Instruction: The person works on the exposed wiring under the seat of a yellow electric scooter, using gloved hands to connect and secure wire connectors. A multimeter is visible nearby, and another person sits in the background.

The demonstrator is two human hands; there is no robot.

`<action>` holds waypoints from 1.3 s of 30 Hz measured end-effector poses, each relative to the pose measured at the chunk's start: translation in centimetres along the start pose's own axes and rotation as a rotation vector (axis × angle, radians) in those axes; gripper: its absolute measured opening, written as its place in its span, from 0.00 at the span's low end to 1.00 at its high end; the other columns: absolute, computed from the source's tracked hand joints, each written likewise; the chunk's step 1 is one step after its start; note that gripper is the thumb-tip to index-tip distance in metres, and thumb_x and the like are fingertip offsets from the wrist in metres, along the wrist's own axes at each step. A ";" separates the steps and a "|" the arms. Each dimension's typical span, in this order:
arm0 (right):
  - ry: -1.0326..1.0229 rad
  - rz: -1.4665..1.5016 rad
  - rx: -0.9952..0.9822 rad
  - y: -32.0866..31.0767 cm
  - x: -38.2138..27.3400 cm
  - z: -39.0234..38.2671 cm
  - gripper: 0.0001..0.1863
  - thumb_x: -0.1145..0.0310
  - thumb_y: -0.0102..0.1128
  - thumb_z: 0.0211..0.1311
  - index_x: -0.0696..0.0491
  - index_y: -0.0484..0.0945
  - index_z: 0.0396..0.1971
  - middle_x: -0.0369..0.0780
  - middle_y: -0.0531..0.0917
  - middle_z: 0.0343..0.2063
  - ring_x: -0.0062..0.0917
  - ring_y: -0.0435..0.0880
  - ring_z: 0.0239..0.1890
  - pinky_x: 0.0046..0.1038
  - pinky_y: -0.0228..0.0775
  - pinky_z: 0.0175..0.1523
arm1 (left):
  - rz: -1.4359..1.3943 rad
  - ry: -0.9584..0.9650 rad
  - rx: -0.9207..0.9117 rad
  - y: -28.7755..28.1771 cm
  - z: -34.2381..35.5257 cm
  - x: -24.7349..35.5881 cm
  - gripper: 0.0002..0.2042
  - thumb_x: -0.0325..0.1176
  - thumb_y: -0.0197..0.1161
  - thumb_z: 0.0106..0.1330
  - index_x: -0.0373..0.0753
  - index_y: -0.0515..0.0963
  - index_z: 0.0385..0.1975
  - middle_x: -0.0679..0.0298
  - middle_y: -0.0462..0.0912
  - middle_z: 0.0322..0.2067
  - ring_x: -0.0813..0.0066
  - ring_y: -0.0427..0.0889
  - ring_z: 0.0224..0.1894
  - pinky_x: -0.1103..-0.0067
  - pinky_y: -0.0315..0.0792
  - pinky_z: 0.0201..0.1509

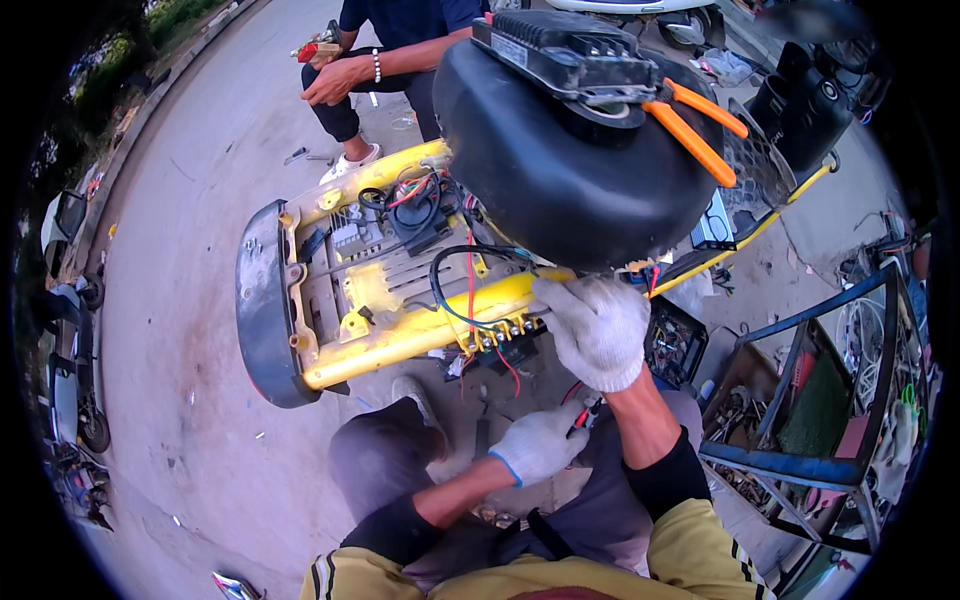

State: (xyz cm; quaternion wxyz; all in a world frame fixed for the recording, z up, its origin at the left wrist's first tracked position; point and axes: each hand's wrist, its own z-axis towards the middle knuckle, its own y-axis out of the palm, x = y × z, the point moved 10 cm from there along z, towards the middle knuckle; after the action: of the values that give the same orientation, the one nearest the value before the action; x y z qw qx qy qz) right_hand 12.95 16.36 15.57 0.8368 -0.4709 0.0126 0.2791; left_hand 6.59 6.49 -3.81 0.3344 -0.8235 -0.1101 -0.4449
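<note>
A yellow vehicle frame (400, 335) stands before me, with wires and electronic parts inside and a black curved bumper (262, 305) on its left end. My right hand (598, 335), in a white knitted glove, is at the frame's near tube, just below the black seat (590, 160). Its fingers are bent and pressed together; what they grip is hidden. Lower down, between my knees, my gloved left hand (535, 443) is closed on a small red and black item (588, 412) whose kind I cannot make out. Near the tube's right part runs a row of terminals (500, 335) with red and green wires.
Orange-handled pliers (695, 135) and a black finned controller box (565, 55) lie on the seat. Another person (400, 60) sits across, holding a red item. A blue metal rack (800, 460) with tools and scrap stands at right, beside an open black case (675, 340).
</note>
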 end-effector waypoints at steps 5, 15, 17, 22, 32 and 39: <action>0.116 0.217 0.127 0.5 0.9 -1.1 0.15 0.71 0.78 0.58 0.51 0.89 0.47 0.42 0.90 0.32 0.41 0.91 0.33 0.38 0.82 0.40 | -0.001 0.046 0.001 -1.2 -1.1 0.9 0.18 0.45 0.58 0.78 0.38 0.76 0.57 0.40 0.88 0.45 0.33 0.87 0.46 0.44 0.78 0.52; 0.454 0.648 0.135 2.6 2.7 -2.5 0.07 0.76 0.72 0.68 0.58 0.86 0.43 0.44 0.90 0.38 0.33 0.91 0.40 0.32 0.83 0.50 | 0.058 0.117 0.008 0.0 -1.6 0.4 0.18 0.45 0.59 0.76 0.41 0.76 0.58 0.42 0.88 0.44 0.34 0.88 0.43 0.44 0.79 0.47; 0.342 0.574 0.155 1.7 1.6 -1.3 0.06 0.75 0.71 0.65 0.56 0.87 0.40 0.45 0.90 0.36 0.40 0.91 0.40 0.35 0.83 0.48 | 0.086 0.118 0.004 0.7 -1.3 -0.2 0.18 0.45 0.59 0.77 0.41 0.76 0.58 0.42 0.88 0.43 0.34 0.88 0.42 0.44 0.79 0.47; 0.183 0.498 0.093 1.3 0.7 -0.4 0.06 0.75 0.70 0.63 0.52 0.87 0.39 0.46 0.88 0.35 0.46 0.89 0.39 0.41 0.82 0.46 | 0.110 0.104 -0.007 1.0 -0.8 -0.2 0.18 0.46 0.59 0.77 0.42 0.75 0.58 0.41 0.88 0.41 0.33 0.88 0.42 0.43 0.78 0.46; 0.675 0.929 0.087 2.5 3.6 -2.5 0.11 0.70 0.68 0.71 0.60 0.85 0.46 0.42 0.85 0.30 0.26 0.85 0.34 0.32 0.77 0.42 | 0.176 0.079 -0.099 2.2 -0.8 0.6 0.18 0.45 0.59 0.79 0.39 0.76 0.57 0.42 0.89 0.43 0.35 0.88 0.44 0.44 0.79 0.49; 0.919 0.828 0.135 3.2 5.6 -3.4 0.19 0.60 0.72 0.69 0.64 0.87 0.41 0.43 0.88 0.28 0.24 0.85 0.29 0.31 0.78 0.38 | 0.255 0.089 -0.090 2.3 -0.7 0.6 0.19 0.46 0.60 0.78 0.38 0.77 0.57 0.43 0.89 0.42 0.36 0.89 0.43 0.46 0.79 0.47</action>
State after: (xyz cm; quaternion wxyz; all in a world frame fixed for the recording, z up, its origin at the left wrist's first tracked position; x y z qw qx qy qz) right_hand 16.95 17.45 9.61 0.5962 -0.4449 0.5707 0.3478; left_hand 7.57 4.20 -4.08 0.3555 -0.8244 0.0302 -0.4395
